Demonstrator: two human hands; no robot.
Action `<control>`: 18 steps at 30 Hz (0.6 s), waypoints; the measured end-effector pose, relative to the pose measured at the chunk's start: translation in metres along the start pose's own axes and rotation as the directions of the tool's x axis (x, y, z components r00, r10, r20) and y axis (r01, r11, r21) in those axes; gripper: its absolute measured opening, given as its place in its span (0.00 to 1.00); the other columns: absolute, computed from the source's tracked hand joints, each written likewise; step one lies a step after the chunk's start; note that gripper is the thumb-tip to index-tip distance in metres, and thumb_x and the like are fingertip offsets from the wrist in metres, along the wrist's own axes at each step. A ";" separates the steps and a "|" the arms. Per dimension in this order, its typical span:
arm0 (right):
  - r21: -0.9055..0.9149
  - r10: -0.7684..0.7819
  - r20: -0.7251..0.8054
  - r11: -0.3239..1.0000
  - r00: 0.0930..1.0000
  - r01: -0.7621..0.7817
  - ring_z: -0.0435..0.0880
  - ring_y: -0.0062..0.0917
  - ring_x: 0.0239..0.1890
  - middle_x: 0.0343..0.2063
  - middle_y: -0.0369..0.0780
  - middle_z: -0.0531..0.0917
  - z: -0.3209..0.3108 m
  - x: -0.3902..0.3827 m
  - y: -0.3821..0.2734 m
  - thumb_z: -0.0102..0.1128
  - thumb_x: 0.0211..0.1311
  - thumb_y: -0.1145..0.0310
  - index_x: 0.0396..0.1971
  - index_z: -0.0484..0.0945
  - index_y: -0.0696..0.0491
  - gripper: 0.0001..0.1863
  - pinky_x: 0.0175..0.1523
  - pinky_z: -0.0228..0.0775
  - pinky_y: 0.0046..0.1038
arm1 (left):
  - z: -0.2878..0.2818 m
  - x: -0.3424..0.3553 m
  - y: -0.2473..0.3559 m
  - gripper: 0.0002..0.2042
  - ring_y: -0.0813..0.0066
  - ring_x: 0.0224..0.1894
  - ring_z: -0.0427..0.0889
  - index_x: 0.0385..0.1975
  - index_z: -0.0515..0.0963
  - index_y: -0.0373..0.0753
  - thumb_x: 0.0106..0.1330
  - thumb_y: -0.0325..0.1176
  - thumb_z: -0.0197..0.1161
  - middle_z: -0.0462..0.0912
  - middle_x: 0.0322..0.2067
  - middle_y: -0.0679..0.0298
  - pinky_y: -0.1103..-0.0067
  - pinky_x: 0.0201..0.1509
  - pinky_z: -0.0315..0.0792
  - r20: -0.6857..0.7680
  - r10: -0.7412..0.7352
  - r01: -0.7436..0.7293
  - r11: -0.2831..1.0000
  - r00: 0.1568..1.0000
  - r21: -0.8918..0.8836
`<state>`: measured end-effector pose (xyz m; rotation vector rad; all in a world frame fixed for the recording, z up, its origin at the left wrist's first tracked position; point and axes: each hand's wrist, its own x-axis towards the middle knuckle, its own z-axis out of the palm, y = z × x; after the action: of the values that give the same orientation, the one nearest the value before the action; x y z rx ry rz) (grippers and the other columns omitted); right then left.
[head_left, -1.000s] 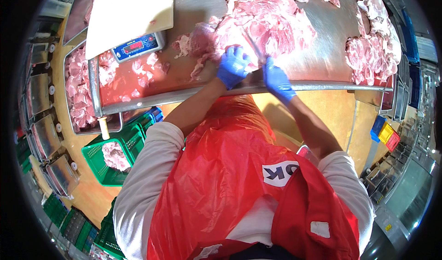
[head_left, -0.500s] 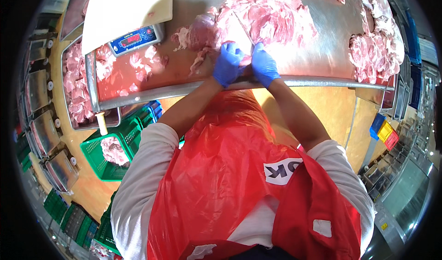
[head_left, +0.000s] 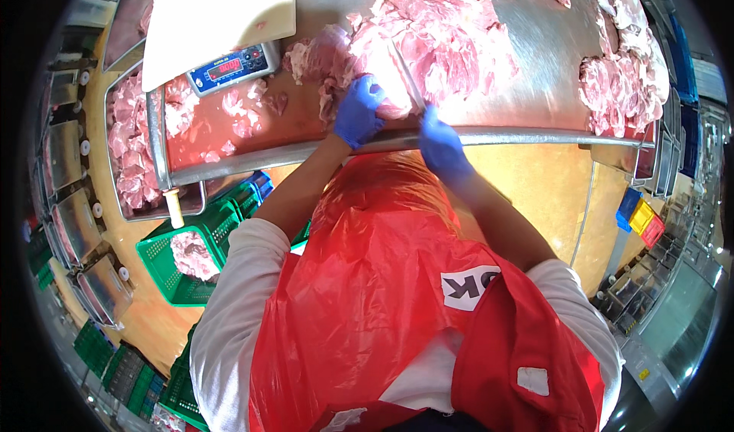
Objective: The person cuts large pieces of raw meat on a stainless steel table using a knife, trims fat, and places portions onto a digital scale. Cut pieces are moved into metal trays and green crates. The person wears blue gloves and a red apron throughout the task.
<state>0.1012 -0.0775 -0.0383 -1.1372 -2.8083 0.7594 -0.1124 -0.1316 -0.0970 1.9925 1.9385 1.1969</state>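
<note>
My blue-gloved left hand (head_left: 359, 113) grips the near-left edge of a pale pink piece of raw meat (head_left: 380, 69) on the steel table (head_left: 550, 115). My gloved right hand (head_left: 445, 145), blurred, is closed on a knife (head_left: 407, 73) at the table's front edge, its blade lying along the right side of that piece. A large heap of meat (head_left: 451, 15) spreads beyond both hands, and a ragged darker piece (head_left: 313, 61) sits to the left, with small scraps (head_left: 237, 107) nearby.
A white board (head_left: 214, 11) overlaps a digital scale (head_left: 233, 69) at left, beside a tray of meat (head_left: 130, 149). More meat (head_left: 619, 95) lines the right end. Green crates (head_left: 164, 267) stand below left, coloured bins (head_left: 641, 222) below right.
My right hand has drawn down toward my body with the knife, after first moving up and left. My left hand has shifted slightly left from where it was half a second earlier.
</note>
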 end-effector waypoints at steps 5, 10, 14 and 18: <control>0.228 0.349 -0.072 0.918 0.934 -0.325 0.82 0.59 0.37 0.32 0.65 0.80 0.014 0.104 -0.026 0.40 0.72 0.68 0.47 0.63 0.65 0.14 0.42 0.73 0.55 | -0.023 -0.017 0.016 0.12 0.50 0.41 0.75 0.29 0.75 0.38 0.47 0.33 0.68 0.74 0.39 0.52 0.63 0.46 0.73 0.198 -0.116 0.109 0.993 0.973 0.044; 0.106 0.177 -0.010 0.979 0.984 -0.175 0.81 0.60 0.37 0.32 0.63 0.81 0.011 0.093 0.004 0.41 0.71 0.70 0.44 0.66 0.64 0.12 0.42 0.72 0.56 | -0.030 -0.022 0.019 0.12 0.48 0.39 0.78 0.30 0.75 0.37 0.48 0.33 0.68 0.74 0.41 0.50 0.61 0.42 0.74 0.112 -0.113 0.112 0.994 0.987 0.015; -0.093 0.160 0.297 0.986 0.942 -0.139 0.82 0.58 0.32 0.29 0.61 0.80 -0.033 -0.028 0.048 0.40 0.69 0.72 0.48 0.64 0.58 0.12 0.37 0.72 0.56 | -0.030 -0.011 -0.009 0.11 0.47 0.38 0.79 0.31 0.77 0.37 0.52 0.35 0.65 0.75 0.41 0.47 0.60 0.41 0.75 0.077 -0.123 0.125 0.992 0.989 -0.027; -0.199 0.320 0.381 0.945 0.868 -0.261 0.82 0.57 0.31 0.23 0.59 0.80 -0.082 -0.066 0.003 0.45 0.70 0.68 0.45 0.64 0.57 0.10 0.34 0.72 0.55 | -0.062 0.057 -0.030 0.14 0.51 0.40 0.82 0.36 0.79 0.37 0.55 0.39 0.63 0.81 0.34 0.51 0.64 0.44 0.76 0.272 -0.113 0.093 0.992 0.956 0.085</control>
<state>0.1670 -0.0838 0.0434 -1.6314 -3.1054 0.9278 -0.1803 -0.1026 -0.0472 1.9417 1.9385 0.7865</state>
